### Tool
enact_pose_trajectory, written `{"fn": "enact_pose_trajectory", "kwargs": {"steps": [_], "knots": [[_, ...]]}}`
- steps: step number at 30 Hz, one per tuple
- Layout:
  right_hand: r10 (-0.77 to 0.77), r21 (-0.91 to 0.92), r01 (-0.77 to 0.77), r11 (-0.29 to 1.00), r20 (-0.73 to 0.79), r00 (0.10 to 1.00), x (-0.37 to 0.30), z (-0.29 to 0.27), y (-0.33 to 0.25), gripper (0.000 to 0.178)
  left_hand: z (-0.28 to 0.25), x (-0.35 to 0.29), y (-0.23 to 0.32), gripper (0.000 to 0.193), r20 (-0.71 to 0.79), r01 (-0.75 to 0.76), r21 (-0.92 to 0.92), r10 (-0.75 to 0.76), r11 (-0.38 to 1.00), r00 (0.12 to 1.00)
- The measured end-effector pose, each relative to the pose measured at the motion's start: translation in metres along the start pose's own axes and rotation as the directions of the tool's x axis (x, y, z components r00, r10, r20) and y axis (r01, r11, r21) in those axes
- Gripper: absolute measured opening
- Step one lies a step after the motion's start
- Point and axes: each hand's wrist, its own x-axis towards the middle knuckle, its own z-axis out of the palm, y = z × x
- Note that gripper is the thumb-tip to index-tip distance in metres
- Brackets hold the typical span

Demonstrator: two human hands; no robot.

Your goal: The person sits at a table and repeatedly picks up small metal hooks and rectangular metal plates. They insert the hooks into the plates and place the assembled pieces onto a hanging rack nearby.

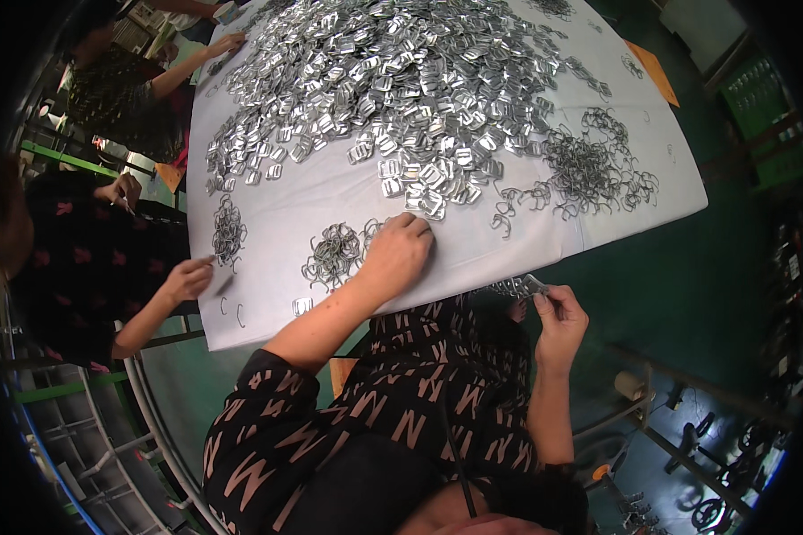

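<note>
My left hand (400, 255) rests on the white-covered table, palm down and fingers bent, at the near edge of a big heap of silver metal buckles (419, 174). Its fingertips are mostly hidden, so whatever they pinch does not show. Just off the table's near edge, my right hand (559, 323) pinches the end of a row of shiny metal buckles (516, 286) between thumb and fingers. Part of that row disappears under the tabletop edge. Beside my left wrist lies a small pile of bent wire hooks (332, 256), with a lone buckle (302, 306) nearer the edge.
A larger pile of wire hooks (589, 165) lies to the right on the table (629, 227). Co-workers sit along the left side; one hand (188, 279) is near another hook pile (228, 229). Metal racks (89, 428) stand at lower left.
</note>
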Motion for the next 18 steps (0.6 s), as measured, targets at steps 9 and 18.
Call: {"fn": "enact_pose_trajectory", "kwargs": {"steps": [9, 18], "knots": [[0.135, 0.175, -0.142, 0.974, 0.052, 0.989, 0.004, 0.002, 0.006, 0.009, -0.014, 0.016, -0.017, 0.007, 0.206, -0.258, 0.176, 0.221, 0.950, 0.953], [0.084, 0.184, -0.076, 0.980, -0.036, 0.996, 0.009, -0.009, 0.003, 0.008, -0.008, 0.025, -0.008, 0.005, 0.337, -0.266, 0.333, 0.149, 0.905, 0.930]]}}
